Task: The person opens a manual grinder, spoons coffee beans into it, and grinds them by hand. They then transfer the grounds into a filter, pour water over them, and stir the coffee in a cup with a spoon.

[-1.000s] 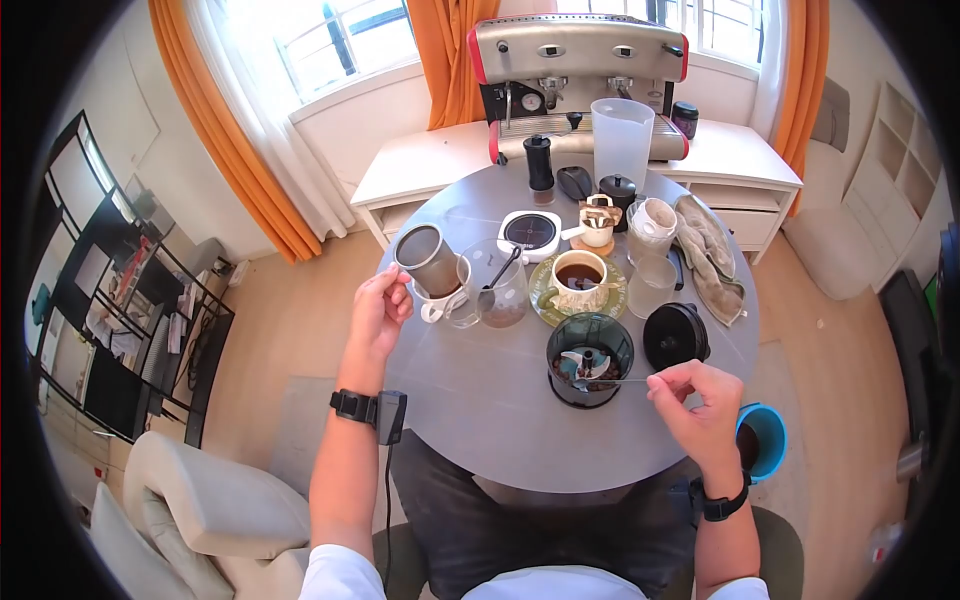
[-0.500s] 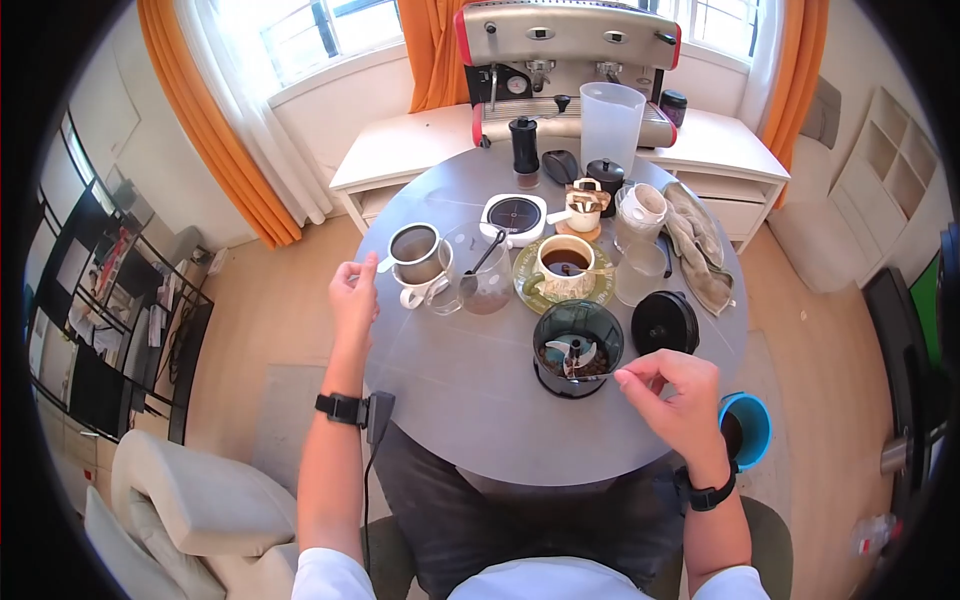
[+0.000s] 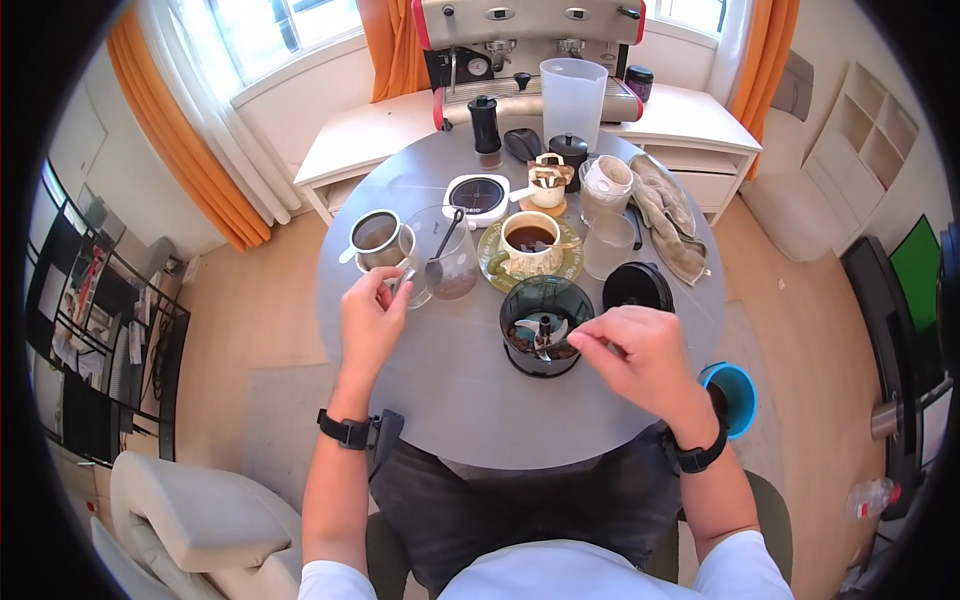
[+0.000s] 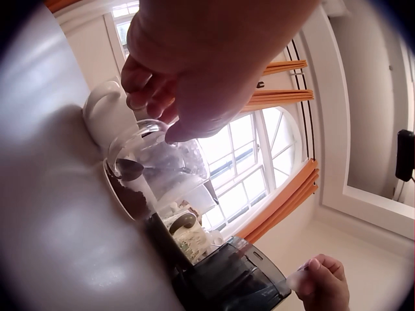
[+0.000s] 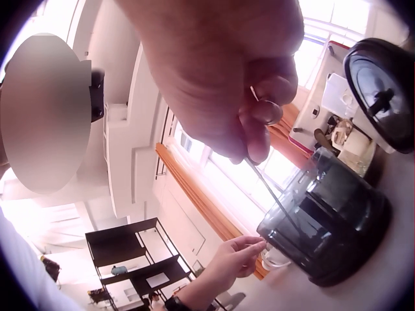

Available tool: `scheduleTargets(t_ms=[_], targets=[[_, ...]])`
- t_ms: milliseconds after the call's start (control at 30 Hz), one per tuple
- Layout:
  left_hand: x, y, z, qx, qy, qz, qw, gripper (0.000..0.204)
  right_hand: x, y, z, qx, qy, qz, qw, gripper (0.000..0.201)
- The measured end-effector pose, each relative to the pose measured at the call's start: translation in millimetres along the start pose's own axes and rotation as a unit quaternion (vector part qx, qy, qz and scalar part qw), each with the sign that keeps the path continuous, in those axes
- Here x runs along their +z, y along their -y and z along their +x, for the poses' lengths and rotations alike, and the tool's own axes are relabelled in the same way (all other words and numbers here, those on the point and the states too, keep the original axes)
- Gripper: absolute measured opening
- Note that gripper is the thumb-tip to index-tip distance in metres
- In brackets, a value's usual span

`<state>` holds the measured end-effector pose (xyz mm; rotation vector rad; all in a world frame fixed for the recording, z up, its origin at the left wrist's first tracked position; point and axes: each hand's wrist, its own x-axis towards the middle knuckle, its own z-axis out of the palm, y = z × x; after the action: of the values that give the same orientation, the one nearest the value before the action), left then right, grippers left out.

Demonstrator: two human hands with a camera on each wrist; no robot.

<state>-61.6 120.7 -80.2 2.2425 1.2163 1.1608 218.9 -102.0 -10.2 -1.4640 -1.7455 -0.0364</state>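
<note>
My right hand pinches a thin metal stick between thumb and finger. The stick's lower end reaches into a dark see-through grinder bowl with a metal blade and coffee beans at its bottom. Over on the left, my left hand is at the near side of a clear glass cup, its fingers loosely bent. In the left wrist view the thumb and fingers overlap the cup's rim, with a gap between them. Behind that hand, a metal-rimmed strainer sits on a white cup.
A glass jar with a black spoon stands beside the clear cup. A coffee cup on a green saucer, a black lid, a white scale and a towel lie around. A blue bin stands at the right.
The left hand has come away from the strainer, which it held tilted and set onto the white cup, and moved right to the clear glass cup. The right hand's stick has tipped down into the bowl.
</note>
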Motion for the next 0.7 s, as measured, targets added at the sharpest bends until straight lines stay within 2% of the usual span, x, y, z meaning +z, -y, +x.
scheduleTargets(t_ms=[133, 233, 300, 333, 400, 433, 467, 533, 567, 633, 700], targets=[[-9, -26, -16, -0.004, -0.053, 0.007, 0.999, 0.028, -20, 2, 5, 0.022, -0.025, -0.011, 0.999, 0.01], [-13, -46, -36, -0.017, -0.019, -0.034, 0.999, 0.031, -22, -2, -5, -0.121, 0.02, -0.106, 0.987, 0.012], [-8, -56, -50, -0.039, 0.042, -0.108, 0.993, 0.035, -26, 1, -16, -0.119, 0.02, -0.099, 0.988, 0.013], [-4, -62, -54, -0.045, 0.041, -0.107, 0.992, 0.035, -29, 3, -19, -0.118, 0.019, -0.093, 0.988, 0.014], [0, -74, -60, -0.015, 0.082, -0.155, 0.984, 0.039, -34, 5, -20, -0.113, 0.01, -0.087, 0.99, 0.014], [-2, -79, -60, -0.03, 0.136, -0.147, 0.979, 0.055, -36, 4, -18, -0.107, 0.004, -0.092, 0.99, 0.014], [2, -81, -60, -0.03, 0.138, -0.149, 0.979, 0.055, -38, 4, -17, -0.099, -0.003, -0.099, 0.99, 0.014], [13, -88, -59, 0.045, 0.154, -0.157, 0.974, 0.083, -42, 6, -17, -0.087, 0.008, -0.11, 0.99, 0.013], [17, -91, -59, 0.047, 0.153, -0.158, 0.974, 0.083, -44, 6, -16, -0.079, 0.02, -0.117, 0.99, 0.012], [23, -95, -59, 0.044, 0.206, -0.179, 0.961, 0.111, -44, 7, -14, -0.083, 0.004, -0.119, 0.989, 0.013], [31, -97, -61, 0.053, 0.199, -0.173, 0.963, 0.117, -44, 9, -14, -0.086, -0.012, -0.119, 0.989, 0.013]])
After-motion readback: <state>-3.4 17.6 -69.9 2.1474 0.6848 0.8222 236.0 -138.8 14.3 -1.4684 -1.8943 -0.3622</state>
